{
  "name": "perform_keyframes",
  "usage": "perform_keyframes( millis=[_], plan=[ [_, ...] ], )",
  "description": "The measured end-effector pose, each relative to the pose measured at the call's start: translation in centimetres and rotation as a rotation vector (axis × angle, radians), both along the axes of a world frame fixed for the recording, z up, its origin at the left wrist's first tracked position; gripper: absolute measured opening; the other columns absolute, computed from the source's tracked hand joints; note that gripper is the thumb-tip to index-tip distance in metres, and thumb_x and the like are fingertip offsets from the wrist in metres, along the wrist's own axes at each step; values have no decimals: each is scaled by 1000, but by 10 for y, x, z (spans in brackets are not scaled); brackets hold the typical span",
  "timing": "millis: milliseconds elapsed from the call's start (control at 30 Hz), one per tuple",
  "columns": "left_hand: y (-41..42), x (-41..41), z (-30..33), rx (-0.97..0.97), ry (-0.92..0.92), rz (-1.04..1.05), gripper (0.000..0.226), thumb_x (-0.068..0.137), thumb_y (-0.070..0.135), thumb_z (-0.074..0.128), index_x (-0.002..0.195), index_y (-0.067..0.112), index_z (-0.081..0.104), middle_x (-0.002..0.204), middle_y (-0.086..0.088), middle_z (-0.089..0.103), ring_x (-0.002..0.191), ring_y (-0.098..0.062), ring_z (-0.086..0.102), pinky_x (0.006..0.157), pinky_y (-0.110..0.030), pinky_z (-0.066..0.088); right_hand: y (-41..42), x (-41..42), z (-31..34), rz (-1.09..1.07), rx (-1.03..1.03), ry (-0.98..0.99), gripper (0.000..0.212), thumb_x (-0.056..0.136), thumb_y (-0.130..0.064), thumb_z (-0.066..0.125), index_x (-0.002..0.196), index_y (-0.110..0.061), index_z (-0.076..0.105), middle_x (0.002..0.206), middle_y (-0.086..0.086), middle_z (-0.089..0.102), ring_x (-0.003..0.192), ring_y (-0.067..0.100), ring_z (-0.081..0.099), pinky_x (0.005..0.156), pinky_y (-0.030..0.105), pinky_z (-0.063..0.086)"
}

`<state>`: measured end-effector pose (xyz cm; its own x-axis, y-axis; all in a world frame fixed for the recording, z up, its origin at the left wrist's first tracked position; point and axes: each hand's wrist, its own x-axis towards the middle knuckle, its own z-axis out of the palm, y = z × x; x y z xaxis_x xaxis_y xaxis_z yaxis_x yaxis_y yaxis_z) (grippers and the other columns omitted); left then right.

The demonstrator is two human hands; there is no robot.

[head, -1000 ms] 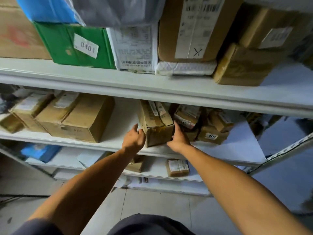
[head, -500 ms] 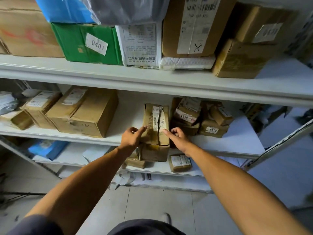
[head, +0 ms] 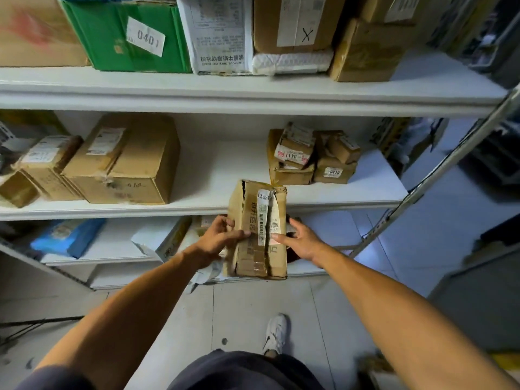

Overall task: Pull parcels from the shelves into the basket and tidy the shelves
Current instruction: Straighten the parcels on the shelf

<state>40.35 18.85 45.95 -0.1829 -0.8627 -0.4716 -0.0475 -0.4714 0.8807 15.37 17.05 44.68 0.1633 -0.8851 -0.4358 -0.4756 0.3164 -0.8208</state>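
Observation:
A worn brown cardboard parcel (head: 257,235) with a torn white barcode label hangs in the air in front of the middle shelf (head: 225,205). My left hand (head: 218,239) grips its left side, thumb on the front face. My right hand (head: 299,240) grips its right side, thumb on the label. The parcel is off the shelf, its far end still over the shelf edge. No basket is in view.
Small labelled parcels (head: 309,159) sit behind on the middle shelf; larger brown boxes (head: 126,164) stand at its left. The top shelf holds a green box (head: 126,35) and more cartons. A blue package (head: 67,237) lies on the lowest shelf. My shoe (head: 275,332) stands on the tiled floor.
Both hands have closed on the parcel and pulled it off the middle shelf toward me. It now hangs lower and nearer, in front of the shelf edge.

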Motion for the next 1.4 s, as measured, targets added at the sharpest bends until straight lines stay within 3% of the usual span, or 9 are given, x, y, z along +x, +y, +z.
perform_keyframes(
  millis=[167,367,467,633,833,1000,1167,1267,1400],
  plan=[
    [20,-16,-9,92,-1,-122,107,47,43,89,135,25,31,125,-13,61,110,-28,65,71,-42,55,41,-29,1,-60,39,-13,81,85,-36,80,154,-30,38,146,4,56,124,18,58,104,39,50],
    [41,-56,-11,155,89,-238,116,42,39,88,142,33,28,127,-16,58,116,-33,57,96,-51,48,104,-72,8,-252,115,-93,86,76,-44,86,150,-39,42,127,-6,64,104,12,68,76,29,60],
    [52,-85,-9,184,114,-326,110,44,41,86,140,33,33,125,-19,60,119,-38,57,108,-60,42,138,-89,2,-438,195,-209,119,50,-68,88,153,-36,37,125,4,69,109,22,68,83,37,58],
    [65,-126,-9,221,127,-514,98,53,48,87,139,37,42,131,-22,60,127,-44,55,109,-65,39,187,-110,-5,-549,372,-366,100,53,-81,80,138,-37,52,131,17,66,120,43,62,101,62,49],
    [102,-181,-12,272,54,-768,110,50,42,89,145,36,34,127,-14,64,116,-36,63,93,-57,53,269,-148,4,-642,335,-319,85,57,-73,74,133,-41,55,122,8,68,110,32,67,88,46,59],
    [137,-229,-17,-392,-351,-820,161,24,77,90,157,40,7,161,8,14,150,-23,20,118,-53,31,356,-187,4,-595,362,-126,101,64,-58,84,151,-50,32,142,-4,52,129,28,51,97,43,45],
    [198,-299,12,-1049,-599,-1597,134,46,82,81,156,47,15,168,9,1,154,-21,-3,121,-58,5,443,-220,8,-332,499,96,121,55,-67,87,156,-44,25,163,-2,28,145,25,33,121,45,31],
    [253,-341,16,-1003,-755,-2006,131,45,86,76,154,52,12,168,14,12,155,-22,-3,124,-56,7,473,-221,15,-220,567,121,120,57,-68,87,156,-43,24,158,-6,35,142,22,37,119,46,33],
    [321,-369,7,-737,-745,-2223,123,56,75,82,153,51,10,156,2,39,141,-28,37,115,-52,35,528,-230,16,-280,623,111,127,41,-74,90,149,-56,26,157,-6,36,140,26,39,116,52,37]
  ],
)
